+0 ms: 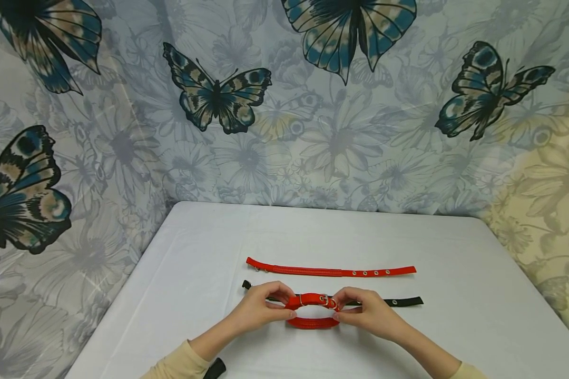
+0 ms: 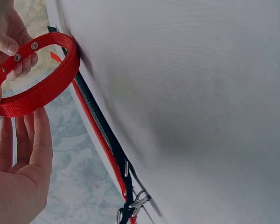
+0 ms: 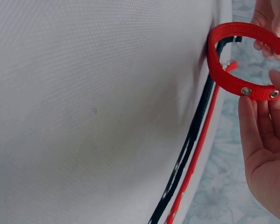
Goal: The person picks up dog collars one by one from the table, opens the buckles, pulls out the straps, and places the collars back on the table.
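Observation:
A red collar with metal eyelets and a buckle is closed into a loop above the white table. My left hand pinches its left side between thumb and fingers. On the opposite side, my right hand pinches the strap near the buckle. Both wrist views show the loop from the side, with eyelets along the red strap. Just behind the hands lies a black collar, its middle partly hidden by them and the red loop.
Farther back on the white table, a second red collar lies stretched out straight. A black object shows partly beside the left forearm at the front edge. Butterfly-patterned cloth hangs behind the table.

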`<state>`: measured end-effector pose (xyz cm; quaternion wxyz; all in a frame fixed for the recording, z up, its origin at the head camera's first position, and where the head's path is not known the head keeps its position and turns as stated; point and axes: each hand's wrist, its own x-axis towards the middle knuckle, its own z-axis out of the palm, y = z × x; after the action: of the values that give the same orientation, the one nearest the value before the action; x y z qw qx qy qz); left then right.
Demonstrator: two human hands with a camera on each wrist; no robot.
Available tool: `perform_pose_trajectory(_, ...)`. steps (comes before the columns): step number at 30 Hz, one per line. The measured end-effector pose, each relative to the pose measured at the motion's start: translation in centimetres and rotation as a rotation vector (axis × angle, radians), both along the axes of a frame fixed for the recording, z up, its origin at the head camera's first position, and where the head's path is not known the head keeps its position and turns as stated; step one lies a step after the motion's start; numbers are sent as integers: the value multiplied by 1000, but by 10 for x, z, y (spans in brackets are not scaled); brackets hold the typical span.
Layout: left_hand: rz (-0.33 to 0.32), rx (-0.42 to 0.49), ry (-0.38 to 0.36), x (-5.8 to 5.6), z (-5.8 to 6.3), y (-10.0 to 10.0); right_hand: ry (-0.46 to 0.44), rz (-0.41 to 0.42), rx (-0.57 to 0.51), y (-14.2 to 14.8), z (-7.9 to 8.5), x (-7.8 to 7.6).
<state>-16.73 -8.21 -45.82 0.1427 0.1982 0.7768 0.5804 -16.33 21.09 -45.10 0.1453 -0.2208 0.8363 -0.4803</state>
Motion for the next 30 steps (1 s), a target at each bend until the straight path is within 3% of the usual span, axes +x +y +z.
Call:
perform_pose_trajectory(7,-12,5,2,0,-1,-1,-1,9,-18,-1,2,0)
perform_pose_trajectory(20,-23,29,-1,2,0,1,126,16,-80,-12,10,1)
perform_pose_trajectory(30,-11,-1,22,3,1,3,121,12,-83,-14,11,2)
